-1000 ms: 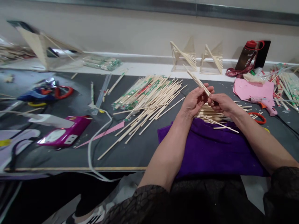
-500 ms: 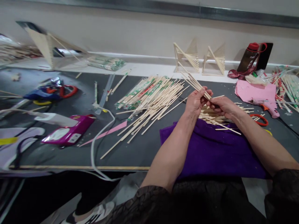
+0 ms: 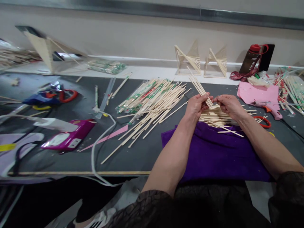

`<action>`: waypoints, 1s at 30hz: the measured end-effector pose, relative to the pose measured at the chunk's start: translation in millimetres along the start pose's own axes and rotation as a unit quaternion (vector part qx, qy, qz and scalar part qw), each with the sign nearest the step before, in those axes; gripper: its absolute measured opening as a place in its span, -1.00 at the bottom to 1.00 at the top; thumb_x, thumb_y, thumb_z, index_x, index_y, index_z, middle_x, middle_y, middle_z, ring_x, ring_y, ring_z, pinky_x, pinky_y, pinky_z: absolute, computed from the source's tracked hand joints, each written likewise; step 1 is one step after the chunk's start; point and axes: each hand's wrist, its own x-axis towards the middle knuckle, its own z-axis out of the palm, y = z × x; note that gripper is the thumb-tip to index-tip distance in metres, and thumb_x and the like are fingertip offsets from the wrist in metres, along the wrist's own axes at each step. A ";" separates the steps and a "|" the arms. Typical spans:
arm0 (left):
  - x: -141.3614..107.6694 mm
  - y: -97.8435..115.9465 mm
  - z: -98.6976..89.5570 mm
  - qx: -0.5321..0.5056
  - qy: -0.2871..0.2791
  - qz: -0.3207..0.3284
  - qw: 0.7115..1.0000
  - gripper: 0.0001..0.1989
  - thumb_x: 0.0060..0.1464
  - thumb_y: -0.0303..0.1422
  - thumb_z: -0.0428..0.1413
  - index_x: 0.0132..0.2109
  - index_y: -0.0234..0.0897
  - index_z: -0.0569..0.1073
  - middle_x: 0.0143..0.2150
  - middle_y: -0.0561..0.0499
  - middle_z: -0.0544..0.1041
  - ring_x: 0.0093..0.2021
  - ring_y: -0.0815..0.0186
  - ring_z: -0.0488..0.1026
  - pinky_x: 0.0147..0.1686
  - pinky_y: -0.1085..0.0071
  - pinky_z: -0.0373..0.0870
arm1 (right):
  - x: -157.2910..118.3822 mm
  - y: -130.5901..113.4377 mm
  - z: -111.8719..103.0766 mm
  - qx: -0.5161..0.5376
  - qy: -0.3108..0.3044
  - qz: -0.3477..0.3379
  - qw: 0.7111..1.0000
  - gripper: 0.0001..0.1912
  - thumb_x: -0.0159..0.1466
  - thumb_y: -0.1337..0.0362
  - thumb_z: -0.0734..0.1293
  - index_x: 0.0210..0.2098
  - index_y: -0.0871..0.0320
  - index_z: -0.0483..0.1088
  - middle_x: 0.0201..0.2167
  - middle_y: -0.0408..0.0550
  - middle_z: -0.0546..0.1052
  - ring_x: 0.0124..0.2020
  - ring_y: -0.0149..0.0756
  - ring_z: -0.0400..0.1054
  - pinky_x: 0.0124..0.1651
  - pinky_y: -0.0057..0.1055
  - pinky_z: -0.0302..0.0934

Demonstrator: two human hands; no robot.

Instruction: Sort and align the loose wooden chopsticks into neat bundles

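Observation:
My left hand is closed around a small bundle of pale wooden chopsticks, which fan out toward the back of the bench. Close to their lower ends is my right hand, thumb and fingers pinched together; whatever is between them, if anything, is hidden. Beneath both hands lies a pile of loose chopsticks at the edge of a folded purple cloth. Left of my hands spreads a larger heap of chopsticks, partly on green-printed wrapped ones.
Two twisted stick frames stand by the wall, near a dark bottle with a red cap. At right are pink sheets, a pink glue gun and orange-handled scissors. A magenta device and white cable occupy the left.
My right hand has moved slightly right, away from the lower ends of the chopsticks. My left hand still holds the bundle, now tilted more upright. The view has shifted slightly.

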 end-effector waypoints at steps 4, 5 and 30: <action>-7.4 0.9 3.1 0.070 -0.062 -0.039 0.995 -0.92 0.01 -0.48 0.21 -0.30 -0.40 0.48 -0.51 -0.01 0.56 -0.54 0.36 0.51 -0.52 0.48 0.41 | 3.9 -2.0 -5.6 0.024 0.046 -0.017 0.999 -0.84 0.12 0.26 0.35 -0.48 0.25 0.40 -0.69 -0.28 0.19 -0.75 -0.63 -0.11 -0.72 -0.56 -0.32; -9.4 1.1 3.8 0.086 -0.079 -0.051 0.992 -0.92 0.01 -0.48 0.21 -0.30 -0.40 0.48 -0.52 0.00 0.56 -0.54 0.36 0.50 -0.52 0.47 0.42 | 5.3 -2.5 -7.5 0.030 0.051 -0.020 0.998 -0.84 0.13 0.25 0.35 -0.48 0.25 0.40 -0.68 -0.27 0.20 -0.75 -0.63 -0.10 -0.72 -0.56 -0.32; -18.7 4.2 3.7 0.220 -0.176 -0.113 0.953 -0.92 0.07 -0.48 0.18 -0.27 -0.45 0.51 -0.53 -0.01 0.54 -0.62 0.44 0.45 -0.56 0.51 0.36 | 19.6 -1.1 -27.2 0.159 0.065 -0.050 0.984 -0.87 0.05 0.34 0.42 -0.42 0.25 0.42 -0.61 -0.26 0.34 -0.72 -0.68 0.02 -0.74 -0.67 -0.27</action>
